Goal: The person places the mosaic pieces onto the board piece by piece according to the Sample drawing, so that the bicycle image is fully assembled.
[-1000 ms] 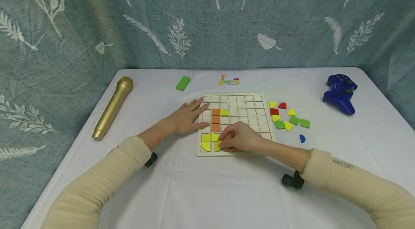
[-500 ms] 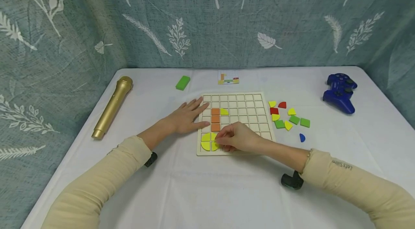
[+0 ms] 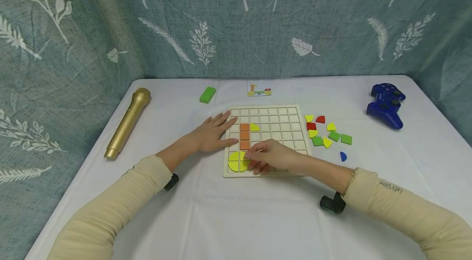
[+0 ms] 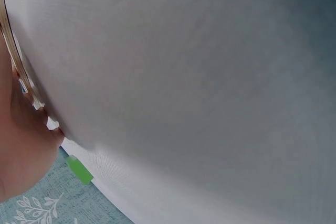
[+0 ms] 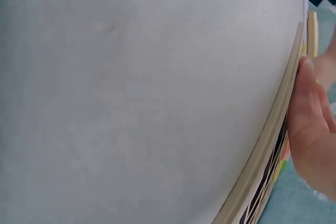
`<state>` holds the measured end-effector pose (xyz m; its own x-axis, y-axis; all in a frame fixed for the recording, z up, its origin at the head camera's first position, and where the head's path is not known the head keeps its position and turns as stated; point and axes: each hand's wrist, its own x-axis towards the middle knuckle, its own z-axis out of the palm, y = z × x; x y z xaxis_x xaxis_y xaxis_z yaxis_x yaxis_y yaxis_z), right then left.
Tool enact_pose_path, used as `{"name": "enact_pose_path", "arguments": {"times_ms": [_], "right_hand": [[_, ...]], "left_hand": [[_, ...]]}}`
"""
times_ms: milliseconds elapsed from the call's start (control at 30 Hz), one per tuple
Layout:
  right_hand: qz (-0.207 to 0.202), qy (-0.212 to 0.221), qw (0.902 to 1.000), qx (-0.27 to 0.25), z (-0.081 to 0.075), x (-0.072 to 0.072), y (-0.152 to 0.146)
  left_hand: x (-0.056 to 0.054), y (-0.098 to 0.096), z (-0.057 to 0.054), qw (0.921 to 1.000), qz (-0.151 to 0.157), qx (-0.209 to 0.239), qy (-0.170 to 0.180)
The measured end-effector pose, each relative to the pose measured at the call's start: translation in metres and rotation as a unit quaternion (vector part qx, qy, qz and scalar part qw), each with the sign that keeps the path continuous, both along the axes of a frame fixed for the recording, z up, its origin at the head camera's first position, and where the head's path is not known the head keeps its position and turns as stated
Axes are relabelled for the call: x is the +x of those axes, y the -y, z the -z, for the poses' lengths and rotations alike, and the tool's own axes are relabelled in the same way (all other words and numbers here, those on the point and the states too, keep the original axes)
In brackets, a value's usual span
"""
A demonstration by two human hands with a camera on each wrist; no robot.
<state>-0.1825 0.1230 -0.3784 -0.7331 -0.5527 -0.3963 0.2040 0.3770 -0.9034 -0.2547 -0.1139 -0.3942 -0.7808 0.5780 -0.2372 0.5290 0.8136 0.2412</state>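
A pale wooden grid board (image 3: pixel 284 118) lies on the white table. My left hand (image 3: pixel 215 135) rests on its left edge with fingers spread. Near the front left corner, yellow quarter-circle tiles (image 3: pixel 234 166) sit in neighbouring cells and form a round shape. My right hand (image 3: pixel 274 155) touches the right side of that shape with loosely bent fingers, hiding part of it. Above stand orange square tiles (image 3: pixel 245 136) in a column, with one yellow quarter-circle tile (image 3: pixel 254 127) beside the top one. In the right wrist view, the right hand (image 5: pixel 310 129) is at the board's edge (image 5: pixel 275 111).
Loose red, yellow and green tiles (image 3: pixel 334 136) and a blue half-circle tile (image 3: pixel 343 156) lie right of the board. Behind it are a pattern card (image 3: pixel 259 93) and a green block (image 3: pixel 207 95). A gold microphone (image 3: pixel 127 125) lies left, a blue game controller (image 3: pixel 386 106) right.
The lower right yellow quarter-circle tile has shifted left, into its cell beside the others. My right fingers have loosened around it. The left hand has stayed in place.
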Motion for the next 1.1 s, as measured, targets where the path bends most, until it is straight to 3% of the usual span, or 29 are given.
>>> {"name": "enact_pose_path", "arguments": {"times_ms": [300,467,633,900,1100], "right_hand": [[-0.006,0.08,0.9945,-0.066,-0.002,-0.01,-0.02],[0.008,0.075,0.9933,-0.087,-0.002,-0.013,-0.037],[0.046,0.07,0.9922,-0.092,-0.005,-0.017,-0.062],[0.116,0.064,0.9843,-0.117,-0.012,-0.027,-0.121],[0.16,0.054,0.98,-0.105,-0.018,-0.031,-0.166]], "left_hand": [[0.002,0.0,-0.002,1.0,0.0,0.0,0.004],[0.002,0.001,-0.002,1.0,0.003,0.003,0.004],[0.002,0.001,-0.003,0.9999,0.007,0.007,0.006],[0.001,0.001,-0.001,1.0,0.008,0.002,0.005],[0.001,0.001,-0.001,0.9999,0.008,0.005,0.005]]}}
